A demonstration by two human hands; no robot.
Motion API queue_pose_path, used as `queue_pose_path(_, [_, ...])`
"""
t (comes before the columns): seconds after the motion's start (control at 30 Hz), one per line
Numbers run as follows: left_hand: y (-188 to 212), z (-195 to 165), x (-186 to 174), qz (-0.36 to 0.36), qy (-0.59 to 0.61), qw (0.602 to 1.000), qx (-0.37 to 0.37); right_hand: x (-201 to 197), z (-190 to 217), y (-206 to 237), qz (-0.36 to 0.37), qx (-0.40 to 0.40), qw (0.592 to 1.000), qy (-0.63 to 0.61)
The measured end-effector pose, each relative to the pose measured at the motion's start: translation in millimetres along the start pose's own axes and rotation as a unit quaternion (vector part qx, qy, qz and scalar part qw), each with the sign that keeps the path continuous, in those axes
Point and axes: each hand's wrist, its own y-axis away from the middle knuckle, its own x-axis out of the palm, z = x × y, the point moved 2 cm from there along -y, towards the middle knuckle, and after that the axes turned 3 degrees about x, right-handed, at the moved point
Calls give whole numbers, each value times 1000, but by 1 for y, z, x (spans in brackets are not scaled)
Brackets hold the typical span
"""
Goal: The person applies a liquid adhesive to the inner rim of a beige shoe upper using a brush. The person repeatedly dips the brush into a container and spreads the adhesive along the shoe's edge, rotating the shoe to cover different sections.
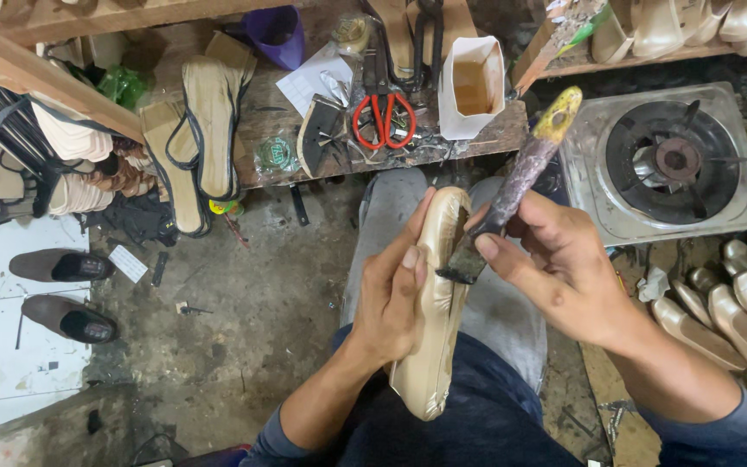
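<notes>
My left hand [391, 298] grips a beige shoe [432, 346] stretched on a last, held sole-up over my lap. My thumb lies along its edge. My right hand [564, 264] holds a stained glue brush [512, 195] by its purple and yellow handle. The brush's dark tip touches the shoe's sole near the upper end.
A low wooden bench [477, 138] ahead carries red-handled scissors [384, 117], a white glue container [472, 86], insoles [209, 121] and scraps. A single gas burner [672, 160] sits at right, with several beige shoes [737, 316] below it. Two brown shoes [67, 290] lie on the floor at left.
</notes>
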Motion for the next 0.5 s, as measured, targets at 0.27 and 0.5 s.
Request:
queue_pose_path(0.27, [0, 2, 0, 6, 16, 1000, -15, 0, -1, 2, 13, -72, 997, -15])
queue_pose_path(0.5, [1, 13, -1, 16, 145, 988, -44, 2, 8, -3, -32, -397, 897, 190])
